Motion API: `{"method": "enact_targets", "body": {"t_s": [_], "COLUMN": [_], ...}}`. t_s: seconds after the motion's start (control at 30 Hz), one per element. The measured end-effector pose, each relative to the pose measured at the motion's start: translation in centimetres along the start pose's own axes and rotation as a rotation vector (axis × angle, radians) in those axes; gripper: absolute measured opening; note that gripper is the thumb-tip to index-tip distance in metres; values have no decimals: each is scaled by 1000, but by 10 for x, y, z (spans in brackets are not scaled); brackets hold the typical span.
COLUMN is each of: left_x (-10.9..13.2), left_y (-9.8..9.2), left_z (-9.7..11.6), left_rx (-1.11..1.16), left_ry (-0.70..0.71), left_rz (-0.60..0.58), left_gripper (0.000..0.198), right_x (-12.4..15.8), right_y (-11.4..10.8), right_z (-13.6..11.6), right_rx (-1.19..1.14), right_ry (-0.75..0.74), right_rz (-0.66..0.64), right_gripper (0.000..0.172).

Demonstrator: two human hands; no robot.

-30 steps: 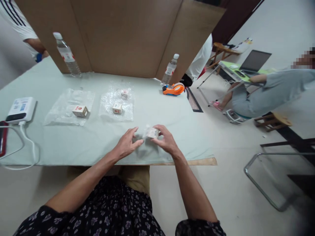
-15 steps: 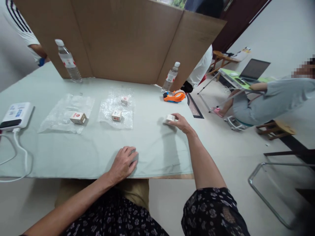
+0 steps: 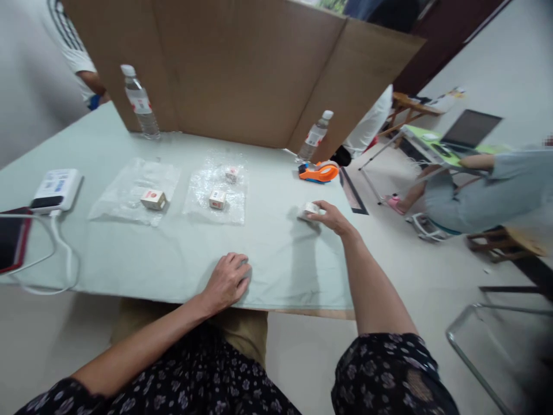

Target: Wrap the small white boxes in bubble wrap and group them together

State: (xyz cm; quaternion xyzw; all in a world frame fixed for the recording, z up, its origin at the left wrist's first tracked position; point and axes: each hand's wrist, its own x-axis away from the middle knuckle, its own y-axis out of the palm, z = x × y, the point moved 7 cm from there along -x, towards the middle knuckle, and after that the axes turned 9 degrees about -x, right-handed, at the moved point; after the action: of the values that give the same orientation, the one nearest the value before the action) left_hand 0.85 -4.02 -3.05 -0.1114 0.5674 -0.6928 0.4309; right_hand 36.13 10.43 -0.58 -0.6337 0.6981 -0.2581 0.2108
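My right hand point(image 3: 332, 218) is closed around the near side of a small white box point(image 3: 308, 210) at the right of the table, thumb and fingers gripping it. My left hand point(image 3: 227, 281) rests on the pale green cloth near the front edge, holding nothing, its fingers loosely bent and partly apart. Left of centre, a small beige box point(image 3: 153, 199) with red print lies on a sheet of bubble wrap point(image 3: 118, 202). On a second bubble wrap sheet point(image 3: 237, 214) sit another small box point(image 3: 216, 200) and, behind it, a further small box point(image 3: 231, 174) that looks covered by the wrap.
An orange tape dispenser point(image 3: 318, 172) and a water bottle point(image 3: 314, 137) stand beyond my right hand. Another bottle point(image 3: 141, 104) is before the cardboard panel point(image 3: 233, 75). A power bank point(image 3: 56, 190), its cable and a phone point(image 3: 12, 242) lie left. A person sits at right.
The view has turned slightly left, so the table contents appear shifted right and the phone shows. My right hand keeps its grip on the small white box; my left hand still rests on the cloth.
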Motion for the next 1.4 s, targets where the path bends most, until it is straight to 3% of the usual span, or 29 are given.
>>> {"method": "enact_targets", "body": {"t_s": [0.07, 0.17, 0.27, 0.37, 0.47, 0.53, 0.6, 0.7, 0.83, 0.97, 1.13, 1.4], "left_x": [0, 2, 3, -6, -27, -43, -57, -67, -47, 9, 64, 67], "left_y": [0, -7, -27, -52, -68, -69, -65, -59, -65, -76, -77, -70], "left_z": [1, -1, -14, -46, -87, -112, -130, -140, -123, -96, -78, -68], "left_rx": [13, 60, 67, -57, -221, -291, -324, -333, -315, -238, -178, -158], "left_ry": [3, 3, -15, -95, -183, -217, -227, -195, -72, 33, -28, -58], "left_rz": [-2, 26, 117, 207, 228, 222, 211, 198, 214, 206, 179, 126], "left_gripper": [21, 23, 24, 28, 42, 48, 40, 24, 22, 24, 22, 19], "right_x": [-1, 2, 14, 18, 6, -11, -27, -40, -12, 55, 113, 122], "right_y": [-6, -20, -12, 42, 117, 163, 199, 230, 226, 205, 207, 233], "right_z": [-2, -20, -57, -101, -142, -163, -179, -188, -185, -174, -169, -171], "right_rx": [47, 128, 136, 68, 2, -32, -9, 39, 28, -88, -154, -123], "right_ry": [-12, -89, -197, -310, -407, -427, -409, -329, -342, -437, -416, -399], "right_rz": [6, 169, 266, 136, 6, -21, -28, -74, -100, -99, -126, -140], "right_gripper": [66, 74, 54, 35, 33, 42, 54, 52, 41, 39, 38, 38]}}
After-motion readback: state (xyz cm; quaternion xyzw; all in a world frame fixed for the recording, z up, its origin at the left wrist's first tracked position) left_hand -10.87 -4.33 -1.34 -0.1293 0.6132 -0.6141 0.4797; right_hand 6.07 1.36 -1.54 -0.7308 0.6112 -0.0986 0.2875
